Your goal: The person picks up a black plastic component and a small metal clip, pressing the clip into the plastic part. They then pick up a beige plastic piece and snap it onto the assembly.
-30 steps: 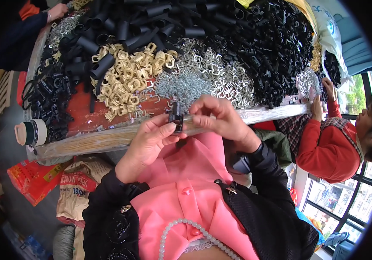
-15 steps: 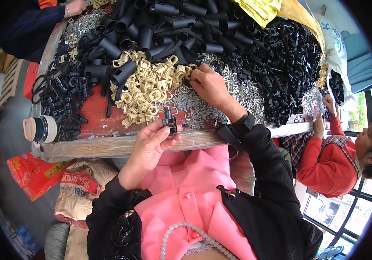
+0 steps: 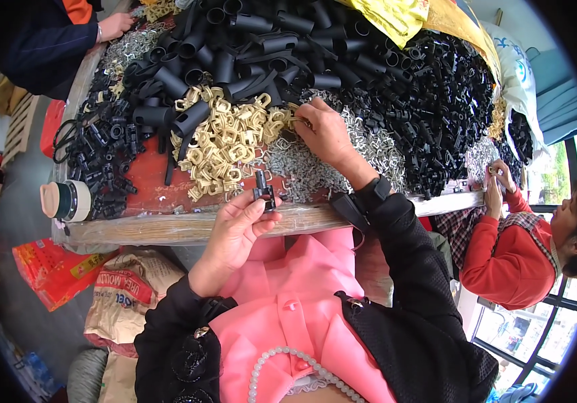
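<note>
black fitting (image 3: 263, 192) in pinched left fingers (image 3: 251, 212), right fingers (image 3: 312, 115) by beige clips (image 3: 221, 134), grip unclear; lidded cup (image 3: 68, 200), contents hidden

A: Hidden pts.?

B: R hand (image 3: 323, 132): fingertips partly under knuckles; grip unclear. Black plastic tubular fitting (image 3: 262, 183): lower end partly behind L hand (image 3: 234, 226).

A: Cut off?

B: Navy fabric sleeve (image 3: 50, 50), L rim; yellow plastic sheet (image 3: 396, 17), top edge.

A: Too small?

B: Silver metal bits (image 3: 295, 168); indiv. shapes indist.
</note>
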